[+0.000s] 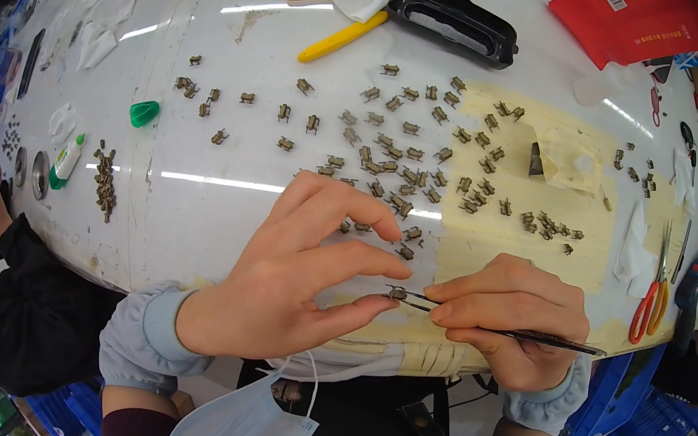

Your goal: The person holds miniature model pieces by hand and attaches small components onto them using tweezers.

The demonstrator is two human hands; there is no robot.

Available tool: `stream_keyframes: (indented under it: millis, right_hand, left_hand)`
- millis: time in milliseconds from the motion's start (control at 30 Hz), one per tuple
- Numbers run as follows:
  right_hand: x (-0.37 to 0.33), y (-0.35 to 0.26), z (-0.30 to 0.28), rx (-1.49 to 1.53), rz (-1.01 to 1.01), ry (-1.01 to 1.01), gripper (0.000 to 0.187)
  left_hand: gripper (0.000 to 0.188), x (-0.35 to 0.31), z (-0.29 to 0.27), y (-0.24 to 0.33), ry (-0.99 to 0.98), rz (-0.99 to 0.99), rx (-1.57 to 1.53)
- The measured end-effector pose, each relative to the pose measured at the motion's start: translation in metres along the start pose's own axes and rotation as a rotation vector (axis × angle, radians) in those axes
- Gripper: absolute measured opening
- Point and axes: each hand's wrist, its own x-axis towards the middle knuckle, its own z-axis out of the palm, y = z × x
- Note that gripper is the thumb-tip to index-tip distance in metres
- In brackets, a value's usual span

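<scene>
Black tweezers point(550, 340) are gripped in my right hand point(517, 309), closed around their shaft, tips pointing left. At the tips is a small brownish metal part point(397, 292) with thin legs. My left hand point(281, 271) is open, thumb and fingers spread around that part; the thumb tip is right beside it, and I cannot tell whether they touch. Many similar small metal parts point(414, 153) lie scattered on the white table point(231, 158) beyond my hands, some on a yellowish taped area point(532, 274).
Yellow-handled pliers point(341, 37) and a black tray-like case point(453, 23) lie at the back. Orange-handled scissors point(651, 302) are at the right. A pile of small parts point(105, 184), a green cap point(144, 113) and a white-green bottle point(66, 160) lie left. A person in black point(23, 313) sits at left.
</scene>
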Motion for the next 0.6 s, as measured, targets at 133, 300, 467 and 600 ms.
stream_keyframes:
  millis: [133,300,467,600]
  right_hand:
    - [0.0,0.0001,0.0002,0.0,0.0,0.001,0.023]
    - [-0.0001,-0.0011,0.0003,-0.012,0.007,0.011,0.023]
    - [-0.0011,0.0028,0.0029,-0.096,-0.073,0.038,0.025]
    - [-0.0015,0.0036,0.0026,-0.19,-0.126,0.062,0.025]
  left_hand:
    - [0.033,-0.0006,0.0005,-0.0007,0.0,-0.006,-0.002]
    - [0.037,-0.0004,0.0013,-0.002,0.014,-0.007,0.041]
    - [0.039,-0.0002,-0.0003,0.0004,0.02,-0.03,0.023]
    - [0.046,-0.0004,-0.0011,-0.0007,0.04,-0.046,0.032]
